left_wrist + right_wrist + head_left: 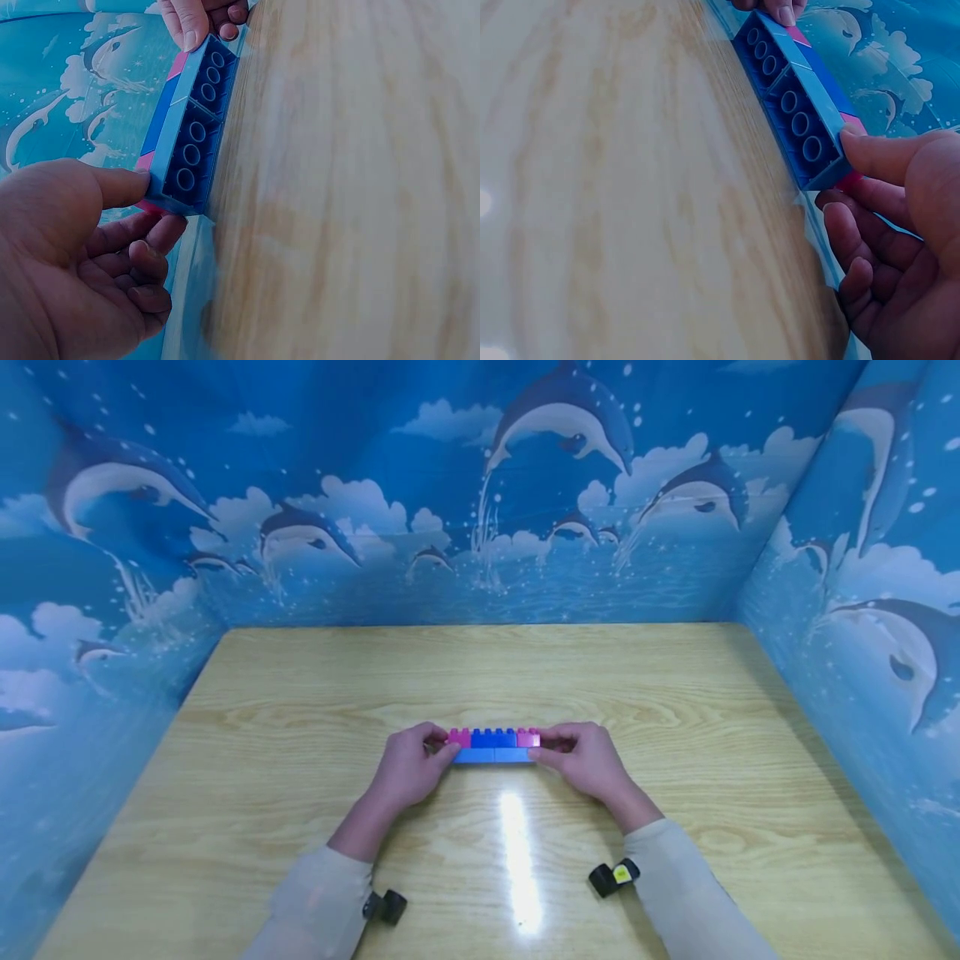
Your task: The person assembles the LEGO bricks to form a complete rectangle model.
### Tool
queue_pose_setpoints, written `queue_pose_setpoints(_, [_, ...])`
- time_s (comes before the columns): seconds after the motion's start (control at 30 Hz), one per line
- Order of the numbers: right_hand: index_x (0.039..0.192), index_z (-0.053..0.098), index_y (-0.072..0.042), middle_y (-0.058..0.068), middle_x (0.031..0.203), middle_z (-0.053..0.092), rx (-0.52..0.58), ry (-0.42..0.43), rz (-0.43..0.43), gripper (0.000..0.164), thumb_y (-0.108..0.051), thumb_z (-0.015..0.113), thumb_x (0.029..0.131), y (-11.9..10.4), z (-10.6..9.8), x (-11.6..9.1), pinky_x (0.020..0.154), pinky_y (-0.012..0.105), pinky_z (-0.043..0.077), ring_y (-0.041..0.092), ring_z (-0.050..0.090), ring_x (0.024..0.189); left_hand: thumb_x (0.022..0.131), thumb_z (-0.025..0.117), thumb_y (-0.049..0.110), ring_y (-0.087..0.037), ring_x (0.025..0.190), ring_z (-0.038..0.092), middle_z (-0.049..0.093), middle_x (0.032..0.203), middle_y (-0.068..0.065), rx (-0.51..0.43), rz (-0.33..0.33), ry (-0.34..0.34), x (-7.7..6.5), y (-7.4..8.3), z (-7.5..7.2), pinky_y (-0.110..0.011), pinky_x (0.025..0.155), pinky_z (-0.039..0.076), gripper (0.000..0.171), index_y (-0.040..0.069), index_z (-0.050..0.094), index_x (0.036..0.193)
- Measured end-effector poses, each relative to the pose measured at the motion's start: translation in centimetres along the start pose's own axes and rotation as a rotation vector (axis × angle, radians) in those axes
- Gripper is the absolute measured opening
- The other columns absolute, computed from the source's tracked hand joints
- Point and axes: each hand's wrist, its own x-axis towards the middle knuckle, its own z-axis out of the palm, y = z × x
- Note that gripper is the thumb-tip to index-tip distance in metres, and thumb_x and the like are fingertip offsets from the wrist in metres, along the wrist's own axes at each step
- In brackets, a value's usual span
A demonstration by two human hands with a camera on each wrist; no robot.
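Both hands hold one two-layer row of toy building blocks [493, 755] by its ends. Two light blue blocks [177, 131] lie end to end as the lower layer, their hollow undersides with round tubes showing in both wrist views. On top sit a dark blue block [493, 738] in the middle and a pink block [528, 738] at each end, studs upward. My left hand [411, 765] pinches the left end between thumb and fingers. At the right end, my right hand [588, 760] pinches likewise, its thumb [877, 154] on the near side.
A wood-grain table [360, 677] lies under the hands. Blue dolphin-print curtains [420, 527] stand behind it and along its sides. Each sleeve carries a small black wrist camera [615, 877]. A bright light reflection [519, 860] shows on the tabletop in front of the blocks.
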Motion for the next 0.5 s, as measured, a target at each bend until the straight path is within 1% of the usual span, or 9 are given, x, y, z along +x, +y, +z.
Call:
queue_pose_setpoints(0.13, [0.107, 0.077, -0.011, -0.001, 0.097, 0.072, 0.001, 0.016, -0.001, 0.029, -0.028, 0.082, 0.085, 0.12, 0.07, 0.11, 0.075, 0.036, 0.053, 0.017, 0.064, 0.085, 0.094, 0.072, 0.027, -0.018, 0.080, 0.059, 0.064, 0.088, -0.002, -0.007, -0.018, -0.005, 0.05, 0.01, -0.03, -0.034, 0.072, 0.053, 0.025, 0.005, 0.069, 0.106])
queue_pose_setpoints(0.27, [0.107, 0.076, -0.010, -0.002, 0.093, 0.071, 0.007, 0.025, -0.015, 0.028, -0.028, 0.080, 0.086, 0.24, 0.17, 0.30, 0.074, 0.036, 0.053, 0.017, 0.063, 0.083, 0.094, 0.071, 0.027, -0.019, 0.081, 0.059, 0.064, 0.089, -0.002, -0.017, -0.035, -0.005, 0.16, 0.03, -0.03, -0.034, 0.073, 0.053, 0.026, 0.005, 0.069, 0.107])
queue_pose_setpoints(0.37, [0.108, 0.075, -0.009, -0.002, 0.091, 0.070, 0.011, 0.024, -0.016, 0.027, -0.027, 0.079, 0.087, 0.30, 0.27, 0.46, 0.072, 0.035, 0.053, 0.017, 0.063, 0.082, 0.095, 0.071, 0.027, -0.019, 0.082, 0.059, 0.064, 0.089, -0.003, -0.021, -0.041, 0.005, 0.20, 0.09, 0.07, -0.035, 0.073, 0.053, 0.027, 0.004, 0.069, 0.108])
queue_pose_setpoints(0.5, [0.110, 0.074, -0.008, -0.001, 0.094, 0.070, 0.008, 0.016, 0.000, 0.029, -0.028, 0.077, 0.090, 0.24, 0.33, 0.55, 0.073, 0.034, 0.054, 0.018, 0.063, 0.084, 0.095, 0.070, 0.027, -0.020, 0.082, 0.059, 0.064, 0.090, -0.004, -0.018, -0.060, 0.020, 0.30, 0.23, 0.33, -0.034, 0.073, 0.053, 0.028, 0.003, 0.068, 0.109])
